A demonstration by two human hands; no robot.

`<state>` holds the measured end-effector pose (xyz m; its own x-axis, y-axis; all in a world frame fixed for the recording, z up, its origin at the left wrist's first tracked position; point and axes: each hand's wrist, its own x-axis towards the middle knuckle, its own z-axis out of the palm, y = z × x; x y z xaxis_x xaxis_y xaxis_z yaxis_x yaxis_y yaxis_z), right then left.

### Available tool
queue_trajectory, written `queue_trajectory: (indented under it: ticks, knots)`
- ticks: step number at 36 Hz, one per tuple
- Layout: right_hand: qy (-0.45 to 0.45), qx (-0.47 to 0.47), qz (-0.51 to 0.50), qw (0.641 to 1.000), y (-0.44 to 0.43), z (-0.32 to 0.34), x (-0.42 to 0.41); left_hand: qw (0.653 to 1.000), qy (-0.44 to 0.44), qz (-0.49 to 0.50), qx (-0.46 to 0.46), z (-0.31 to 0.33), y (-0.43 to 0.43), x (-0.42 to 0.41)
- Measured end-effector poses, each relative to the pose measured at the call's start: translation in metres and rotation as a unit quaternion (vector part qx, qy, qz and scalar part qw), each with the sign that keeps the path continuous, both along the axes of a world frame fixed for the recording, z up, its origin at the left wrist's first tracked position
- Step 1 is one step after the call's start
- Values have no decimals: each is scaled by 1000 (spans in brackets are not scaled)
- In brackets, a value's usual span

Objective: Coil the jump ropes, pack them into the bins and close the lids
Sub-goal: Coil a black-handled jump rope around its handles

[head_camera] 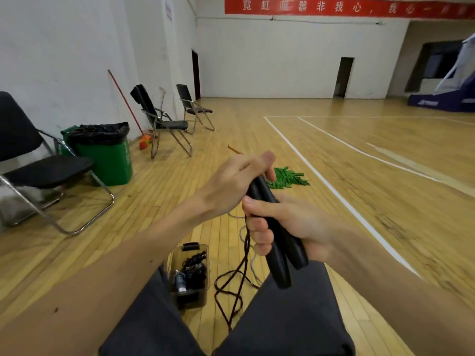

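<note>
Two black handles (279,242) side by side, tilted, gripped in right hand (290,222); dark cord (246,250) hangs into loose loops on floor (359,150). Clear bin (189,303) on floor, open, holds coiled black rope (194,268).

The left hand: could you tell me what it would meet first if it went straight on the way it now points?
The left hand curls over the tops of the black handles held by the right hand, so it meets those first. Past them only the green pile lies in line, probably much farther off on the floor.
</note>
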<state>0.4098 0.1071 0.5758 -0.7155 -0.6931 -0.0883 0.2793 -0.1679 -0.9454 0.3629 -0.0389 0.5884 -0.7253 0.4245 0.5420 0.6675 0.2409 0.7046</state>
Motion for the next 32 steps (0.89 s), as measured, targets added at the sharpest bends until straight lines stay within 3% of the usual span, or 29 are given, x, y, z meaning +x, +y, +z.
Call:
queue_trajectory:
  ticks: [8, 13, 18, 22, 32]
  knots:
    - [-14, -28, -7, 999, -2, -11, 10, 1000, -6, -13, -23, -12, -10, -4]
    - [-109, -86, 27, 990, -2, -27, 16, 999, -25, 21, 6, -21, -12, -6]
    - [-130, -86, 63, 986, 4, -45, 14, 999, 8, 36, 3, -31, -10, -5]
    - [-137, -58, 83, 985, 6, -55, 14, 997, 34, 68, -14, -37, -11, -9]
    - [-110, 60, 72, 990, 7, -51, 19, 996, 41, 44, -59, -33, -14, -5]
